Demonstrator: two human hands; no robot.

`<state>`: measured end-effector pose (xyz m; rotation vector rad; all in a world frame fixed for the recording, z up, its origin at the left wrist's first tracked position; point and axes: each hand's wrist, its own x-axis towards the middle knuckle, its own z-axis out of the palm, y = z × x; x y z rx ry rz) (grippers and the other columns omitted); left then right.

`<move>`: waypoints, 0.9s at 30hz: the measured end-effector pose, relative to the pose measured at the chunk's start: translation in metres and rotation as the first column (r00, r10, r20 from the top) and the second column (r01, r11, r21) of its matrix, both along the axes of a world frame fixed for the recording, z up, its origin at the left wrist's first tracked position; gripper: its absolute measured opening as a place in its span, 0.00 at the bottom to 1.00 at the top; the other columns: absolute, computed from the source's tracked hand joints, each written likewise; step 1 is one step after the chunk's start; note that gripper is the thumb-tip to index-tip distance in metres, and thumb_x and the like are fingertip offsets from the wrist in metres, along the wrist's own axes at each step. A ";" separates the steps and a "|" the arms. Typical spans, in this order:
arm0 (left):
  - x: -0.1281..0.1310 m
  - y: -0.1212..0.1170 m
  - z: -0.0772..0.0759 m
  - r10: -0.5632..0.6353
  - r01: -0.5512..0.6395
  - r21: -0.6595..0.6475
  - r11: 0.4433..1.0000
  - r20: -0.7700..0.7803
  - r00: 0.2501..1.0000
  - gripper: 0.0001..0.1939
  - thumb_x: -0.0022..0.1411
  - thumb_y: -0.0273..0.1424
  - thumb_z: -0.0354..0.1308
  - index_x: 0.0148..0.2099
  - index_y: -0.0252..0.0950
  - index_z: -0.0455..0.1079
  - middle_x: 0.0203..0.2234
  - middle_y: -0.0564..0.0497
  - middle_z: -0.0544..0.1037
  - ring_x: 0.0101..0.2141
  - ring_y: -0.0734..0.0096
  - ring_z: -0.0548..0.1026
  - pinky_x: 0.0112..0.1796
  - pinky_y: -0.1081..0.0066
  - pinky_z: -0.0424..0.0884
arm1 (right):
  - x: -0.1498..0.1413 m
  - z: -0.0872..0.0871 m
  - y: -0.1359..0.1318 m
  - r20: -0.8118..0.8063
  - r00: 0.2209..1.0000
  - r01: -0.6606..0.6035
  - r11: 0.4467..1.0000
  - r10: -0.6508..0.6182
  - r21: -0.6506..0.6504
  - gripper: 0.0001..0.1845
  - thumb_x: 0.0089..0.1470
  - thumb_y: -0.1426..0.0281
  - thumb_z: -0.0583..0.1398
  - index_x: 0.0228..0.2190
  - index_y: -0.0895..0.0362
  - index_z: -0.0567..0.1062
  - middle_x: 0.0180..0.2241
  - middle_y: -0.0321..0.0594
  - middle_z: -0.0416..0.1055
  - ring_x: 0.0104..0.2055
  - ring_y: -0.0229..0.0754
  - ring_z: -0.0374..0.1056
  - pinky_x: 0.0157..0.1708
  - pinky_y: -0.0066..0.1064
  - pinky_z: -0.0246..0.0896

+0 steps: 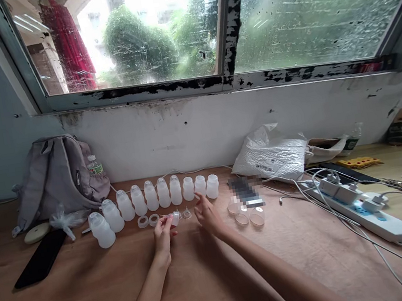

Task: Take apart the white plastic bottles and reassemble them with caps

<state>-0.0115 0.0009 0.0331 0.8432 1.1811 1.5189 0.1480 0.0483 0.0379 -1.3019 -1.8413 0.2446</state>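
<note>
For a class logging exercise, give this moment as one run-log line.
left hand: holds translucent piece; right hand: by bottle row, contact unclear; white rings: on table

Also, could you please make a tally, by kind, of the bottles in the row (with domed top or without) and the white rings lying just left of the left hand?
Bottles with domed tops: 7
Bottles without domed tops: 3
White rings visible just left of the left hand: 2
Total: 12

The left hand [163, 234] partly hides a translucent piece [175, 219]
</note>
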 end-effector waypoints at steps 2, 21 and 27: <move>-0.004 0.003 -0.003 0.033 -0.033 -0.003 0.999 0.050 0.998 0.18 0.44 0.43 0.58 0.34 0.35 0.66 0.33 0.50 0.70 0.30 0.74 0.69 0.25 0.77 0.66 | -0.003 0.015 0.021 0.043 0.998 0.040 0.999 -0.040 0.006 0.31 0.46 0.77 0.49 0.53 0.55 0.51 0.36 0.42 0.65 0.31 0.39 0.63 0.28 0.29 0.57; -0.003 0.000 -0.005 -0.008 0.008 0.005 1.000 0.042 0.999 0.18 0.46 0.44 0.56 0.34 0.36 0.67 0.32 0.51 0.70 0.31 0.72 0.70 0.24 0.77 0.66 | 0.023 0.044 -0.010 0.083 0.994 0.069 0.993 -0.077 0.094 0.05 0.51 0.70 0.50 0.31 0.55 0.65 0.34 0.40 0.62 0.29 0.38 0.61 0.29 0.30 0.57; -0.002 -0.002 -0.004 0.007 -0.007 0.001 1.000 0.025 1.000 0.18 0.45 0.45 0.56 0.33 0.36 0.67 0.31 0.51 0.70 0.30 0.73 0.70 0.23 0.78 0.66 | 0.026 0.033 -0.033 0.074 0.997 -0.011 0.994 0.003 0.111 0.10 0.51 0.70 0.51 0.38 0.55 0.63 0.36 0.43 0.65 0.37 0.44 0.64 0.36 0.35 0.59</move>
